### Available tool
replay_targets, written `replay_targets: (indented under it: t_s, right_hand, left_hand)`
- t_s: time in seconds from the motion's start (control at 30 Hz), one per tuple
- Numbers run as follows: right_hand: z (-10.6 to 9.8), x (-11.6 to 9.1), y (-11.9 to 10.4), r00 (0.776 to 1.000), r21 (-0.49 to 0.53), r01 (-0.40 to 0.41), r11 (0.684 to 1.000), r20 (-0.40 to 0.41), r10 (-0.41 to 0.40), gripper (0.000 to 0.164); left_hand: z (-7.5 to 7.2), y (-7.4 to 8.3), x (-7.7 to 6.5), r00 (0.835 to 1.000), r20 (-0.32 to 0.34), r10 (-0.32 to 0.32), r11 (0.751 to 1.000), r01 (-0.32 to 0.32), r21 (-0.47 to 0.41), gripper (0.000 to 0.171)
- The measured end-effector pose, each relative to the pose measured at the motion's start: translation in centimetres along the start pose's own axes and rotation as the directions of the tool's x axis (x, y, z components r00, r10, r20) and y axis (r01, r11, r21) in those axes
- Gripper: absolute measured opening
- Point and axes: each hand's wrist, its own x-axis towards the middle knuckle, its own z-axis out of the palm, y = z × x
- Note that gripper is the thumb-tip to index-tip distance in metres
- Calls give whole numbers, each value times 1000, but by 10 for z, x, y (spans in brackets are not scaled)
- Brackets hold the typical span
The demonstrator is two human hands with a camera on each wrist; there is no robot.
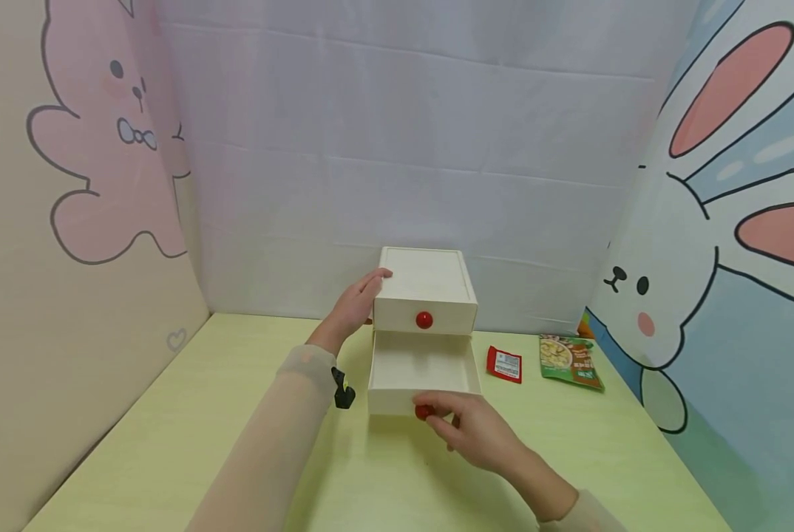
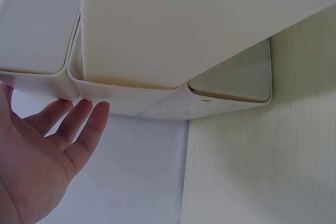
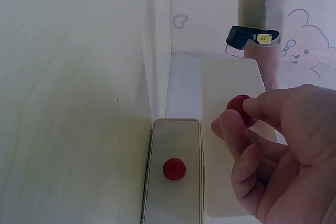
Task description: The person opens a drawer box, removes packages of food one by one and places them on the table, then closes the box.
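Note:
A small white drawer cabinet (image 1: 426, 273) stands on the table. My left hand (image 1: 357, 303) lies along its left side, fingertips at the top edge; in the left wrist view those fingers (image 2: 86, 132) are extended and touch the side wall. One drawer (image 1: 423, 362) is pulled out, and its visible inside holds nothing. My right hand (image 1: 473, 432) pinches the round red knob (image 3: 240, 109) on this drawer's front between thumb and fingers. Above it, the top drawer (image 1: 397, 316) is closed. Another closed drawer (image 3: 176, 135) with a red knob shows below it in the right wrist view.
To the right of the cabinet, a small red packet (image 1: 505, 364) lies on the pale yellow-green table (image 1: 237, 428). A green and brown food pouch (image 1: 570, 360) lies farther right, near the wall with the rabbit drawing. A white cloth wall (image 1: 404, 148) closes off the back.

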Motion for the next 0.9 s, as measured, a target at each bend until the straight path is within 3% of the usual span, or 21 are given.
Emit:
replay_targets:
  t_s: [0.9]
  right_hand:
    - [-1, 21, 11, 999, 2, -29, 1000, -27, 29, 35]
  left_hand:
    - [1, 2, 0, 1000, 9, -4, 1000, 4, 3, 50]
